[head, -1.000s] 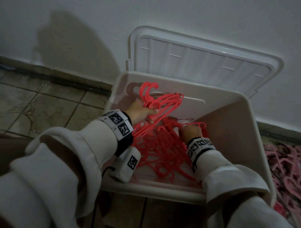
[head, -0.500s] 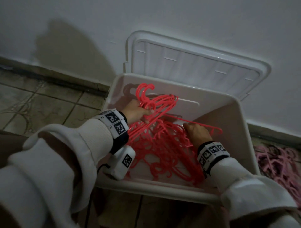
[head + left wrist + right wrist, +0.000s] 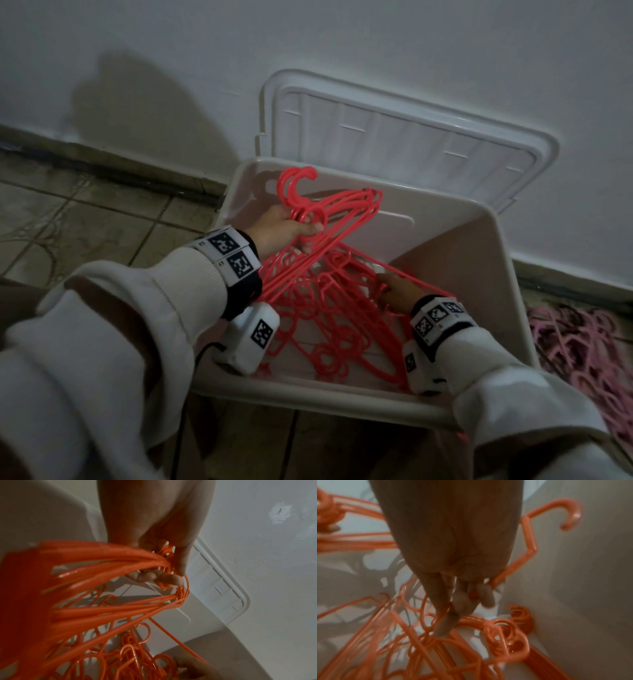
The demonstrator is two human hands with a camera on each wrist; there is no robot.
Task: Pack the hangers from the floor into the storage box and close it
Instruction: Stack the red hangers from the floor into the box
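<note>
— Left hand has its grip curled tight round a bunch of red hangers, just under the hooks; from the wrist view the fingers wrap right under the bundled necks.

— And where is that bunch?

— Held up over the back left part of the white storage box, hooks standing above the rim, the long bars slanting down into the box.

— The other hand?

— Right hand is down inside the box, toward the right wall, among the loose red hangers in the box. Its wrist view is blurred, but the fingers look bent down with a thin red bar running between them, so the grip seems to be holding a hanger there rather than lying flat.

— What is in the box besides?

— A tangle of those same red hangers on the bottom, hooks and bars crossing every way.

— The lid?

— White lid is off the box, standing tilted against the white wall right behind it. The box sits on the tiled floor.

— Anything left outside?

— A heap of pink hangers lies on the floor to the right of the box, just beside its wall. Both wrists carry white bands with black square markers, over white sleeves.
</note>
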